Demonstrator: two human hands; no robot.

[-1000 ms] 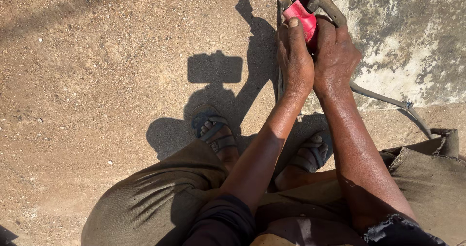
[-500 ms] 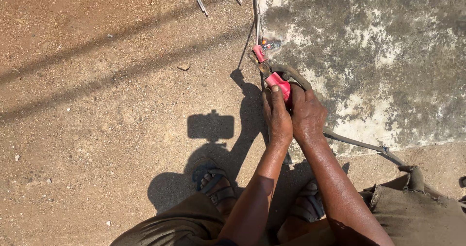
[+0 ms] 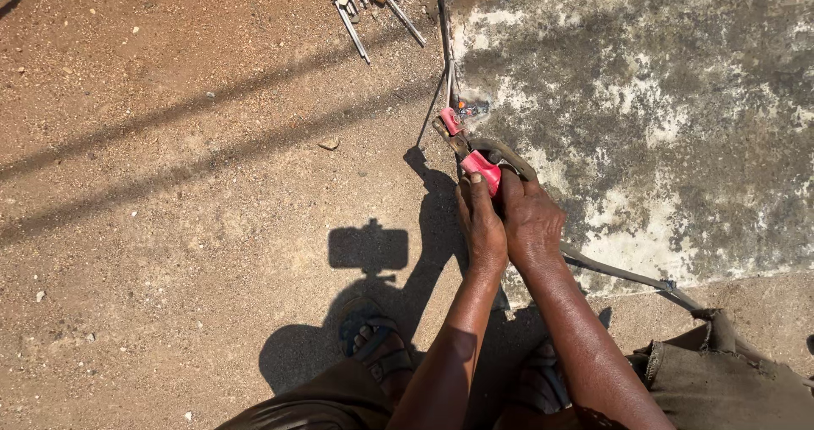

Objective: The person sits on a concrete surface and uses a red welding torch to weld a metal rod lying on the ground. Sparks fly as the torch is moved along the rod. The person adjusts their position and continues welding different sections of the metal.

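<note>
Both hands clamped on red-handled electrode holder (image 3: pixel 475 163), at concrete slab (image 3: pixel 678 125) edge.
Left hand (image 3: pixel 481 222) and right hand (image 3: pixel 530 220) side by side, fingers closed round the grip; tip on thin rod (image 3: pixel 447 57); cable (image 3: pixel 623 273) trails right.

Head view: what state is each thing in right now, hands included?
Left hand: closed on the red-handled clamp tool.
Right hand: closed on the same tool.
Red-handled clamp tool: gripped, its tip against a thin metal rod.
Thin metal rod: lying along the grey concrete slab edge.
Bundle of loose metal rods: untouched on the dirt.
</note>
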